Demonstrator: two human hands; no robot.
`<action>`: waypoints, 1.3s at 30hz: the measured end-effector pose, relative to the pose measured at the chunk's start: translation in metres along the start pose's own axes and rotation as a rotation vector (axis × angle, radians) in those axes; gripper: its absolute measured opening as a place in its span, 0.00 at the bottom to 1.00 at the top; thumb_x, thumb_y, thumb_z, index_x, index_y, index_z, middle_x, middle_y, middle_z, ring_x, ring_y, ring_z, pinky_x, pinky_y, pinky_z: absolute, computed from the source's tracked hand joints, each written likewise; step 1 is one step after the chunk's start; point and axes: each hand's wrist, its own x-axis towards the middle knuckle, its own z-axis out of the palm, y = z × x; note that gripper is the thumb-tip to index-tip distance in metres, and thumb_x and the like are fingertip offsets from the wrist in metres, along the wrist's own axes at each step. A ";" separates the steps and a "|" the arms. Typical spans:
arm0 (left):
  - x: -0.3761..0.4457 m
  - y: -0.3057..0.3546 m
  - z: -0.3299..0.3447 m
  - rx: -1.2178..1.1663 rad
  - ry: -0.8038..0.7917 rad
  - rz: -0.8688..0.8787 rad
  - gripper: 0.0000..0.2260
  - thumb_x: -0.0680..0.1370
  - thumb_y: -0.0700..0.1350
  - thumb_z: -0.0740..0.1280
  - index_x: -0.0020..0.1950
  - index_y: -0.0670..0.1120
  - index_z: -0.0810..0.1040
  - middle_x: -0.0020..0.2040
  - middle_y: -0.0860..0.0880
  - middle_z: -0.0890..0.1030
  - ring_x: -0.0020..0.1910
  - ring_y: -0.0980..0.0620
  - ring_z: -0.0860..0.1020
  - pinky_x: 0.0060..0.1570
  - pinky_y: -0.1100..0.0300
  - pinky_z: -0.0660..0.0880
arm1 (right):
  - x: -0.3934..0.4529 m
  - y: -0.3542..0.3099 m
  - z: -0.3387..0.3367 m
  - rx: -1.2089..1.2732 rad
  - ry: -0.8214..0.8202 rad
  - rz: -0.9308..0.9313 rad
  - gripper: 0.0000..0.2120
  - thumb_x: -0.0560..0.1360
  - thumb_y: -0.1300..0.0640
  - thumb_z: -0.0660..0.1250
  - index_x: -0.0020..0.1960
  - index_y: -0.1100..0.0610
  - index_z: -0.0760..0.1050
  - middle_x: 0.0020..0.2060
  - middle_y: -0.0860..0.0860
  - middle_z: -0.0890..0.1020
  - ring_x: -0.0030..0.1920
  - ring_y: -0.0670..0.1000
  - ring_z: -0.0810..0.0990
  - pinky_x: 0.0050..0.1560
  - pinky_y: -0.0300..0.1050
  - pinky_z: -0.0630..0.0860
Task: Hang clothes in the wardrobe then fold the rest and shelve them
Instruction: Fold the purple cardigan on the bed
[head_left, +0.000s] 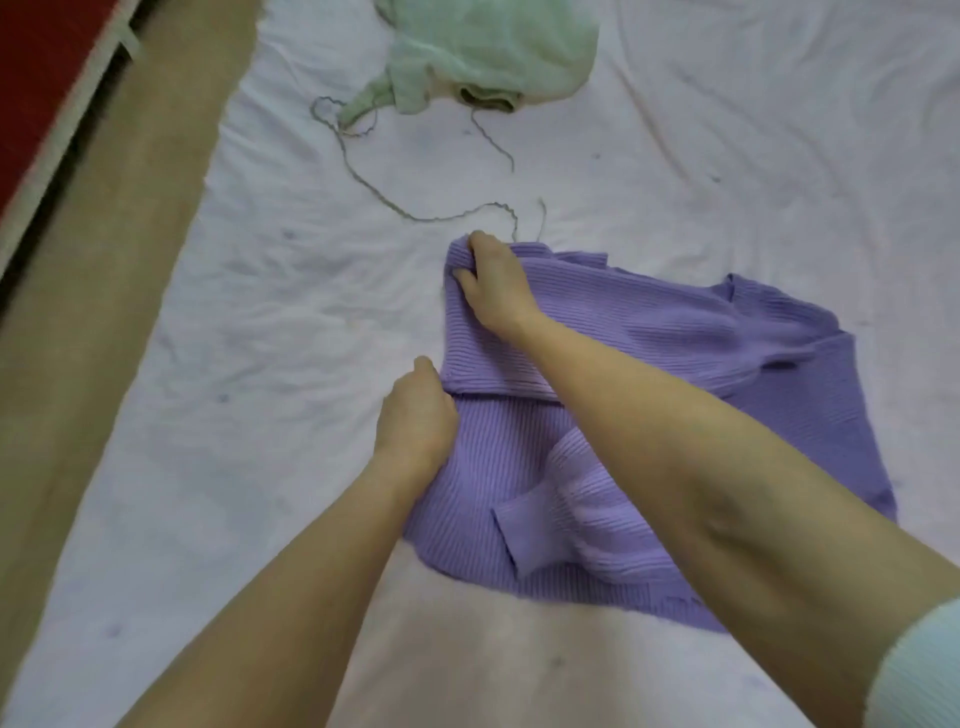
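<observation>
A purple ribbed sweater (649, 338) lies partly folded on the white bed sheet (260, 364). My right hand (493, 280) grips the far left corner of its folded-over panel, fingers curled round the fabric. My left hand (415, 421) holds the near left edge of the same fold, its fingers tucked under the knit. A sleeve cuff (524, 535) lies across the sweater's lower half. At the top of the bed lies a crumpled pale green garment (493, 47), with a long thin drawstring (374, 192) trailing from it toward the sweater.
The bed's wooden side rail (104, 291) runs along the left, with a red surface (36, 67) beyond it. Wrinkled white sheet spreads to the left, right and near side of the sweater.
</observation>
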 end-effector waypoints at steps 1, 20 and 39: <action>0.000 -0.009 -0.002 -0.012 -0.009 -0.069 0.07 0.79 0.39 0.57 0.54 0.38 0.70 0.53 0.35 0.77 0.51 0.35 0.75 0.41 0.52 0.65 | 0.003 -0.006 0.005 0.043 -0.028 0.001 0.06 0.78 0.62 0.63 0.53 0.63 0.69 0.54 0.61 0.75 0.54 0.58 0.73 0.45 0.43 0.62; -0.042 -0.010 -0.009 -0.347 -0.347 0.195 0.20 0.77 0.42 0.67 0.69 0.46 0.71 0.64 0.47 0.78 0.62 0.48 0.75 0.55 0.64 0.68 | -0.018 -0.004 -0.012 -0.001 -0.086 0.238 0.05 0.72 0.65 0.64 0.46 0.58 0.73 0.47 0.58 0.80 0.52 0.58 0.76 0.48 0.44 0.67; -0.120 0.296 0.170 0.047 -0.558 0.374 0.33 0.81 0.46 0.60 0.79 0.40 0.44 0.65 0.36 0.73 0.61 0.36 0.73 0.56 0.46 0.73 | -0.139 0.245 -0.253 0.272 0.241 0.550 0.16 0.74 0.66 0.58 0.61 0.64 0.72 0.53 0.55 0.78 0.49 0.51 0.74 0.44 0.37 0.67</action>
